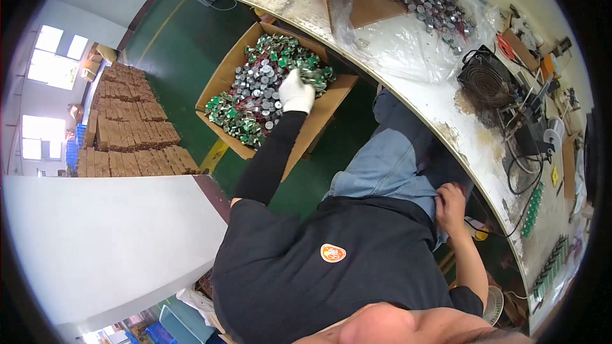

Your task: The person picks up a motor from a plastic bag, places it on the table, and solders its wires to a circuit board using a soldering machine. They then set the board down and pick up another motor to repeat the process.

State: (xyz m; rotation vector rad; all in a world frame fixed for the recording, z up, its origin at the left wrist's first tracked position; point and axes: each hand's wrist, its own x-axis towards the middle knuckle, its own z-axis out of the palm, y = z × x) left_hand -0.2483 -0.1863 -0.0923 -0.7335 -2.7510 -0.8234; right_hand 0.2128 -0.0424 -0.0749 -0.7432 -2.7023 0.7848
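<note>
My left hand [296, 93], in a white glove below a black sleeve, reaches into an open cardboard box [341, 99] on the left. Its fingers are closed around some small green circuit boards [314, 76], which look slightly blurred; the fingertips are partly hidden. Around it the box is heaped with more green boards and small round silver motors [260, 83] with red wires. My right hand [451, 205] is bare and rests on my thigh near the bench edge, fingers slightly bent and holding nothing.
The white workbench [421, 105] curves along the right. On it are a clear plastic bag [408, 51] with more motors, a black fan [488, 79], cables and strips of green boards [533, 210]. Rows of cardboard boxes [131, 114] stand on the green floor, beyond a white panel [115, 236].
</note>
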